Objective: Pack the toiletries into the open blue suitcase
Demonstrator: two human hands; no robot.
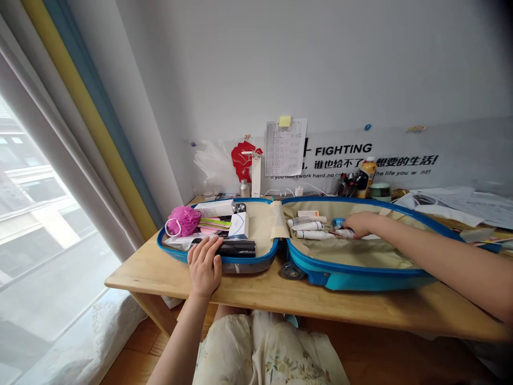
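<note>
A blue hard-shell suitcase (pixel 348 278) lies unfolded on a wooden table, its two halves side by side. My left hand (pixel 205 264) rests over the front rim of the left half, fingers stretched out across the end of a black cylinder (pixel 238 248). Around it in that half are a pink bath puff (pixel 184 220), a white box (pixel 239 225) and a green packet (pixel 214 223). My right hand (pixel 359 224) reaches down into the right half with its fingers closed, beside a blue-capped item (pixel 339 222) and several white tubes (pixel 308 226). What its fingertips hold is hidden.
Behind the suitcase are a white desk lamp (pixel 255 174), a yellow bottle (pixel 365 179) and a green jar (pixel 379 190). Papers (pixel 460 206) lie at the right. A curtain (pixel 76 107) and window border the left. The table's front edge (pixel 256 302) runs above my lap.
</note>
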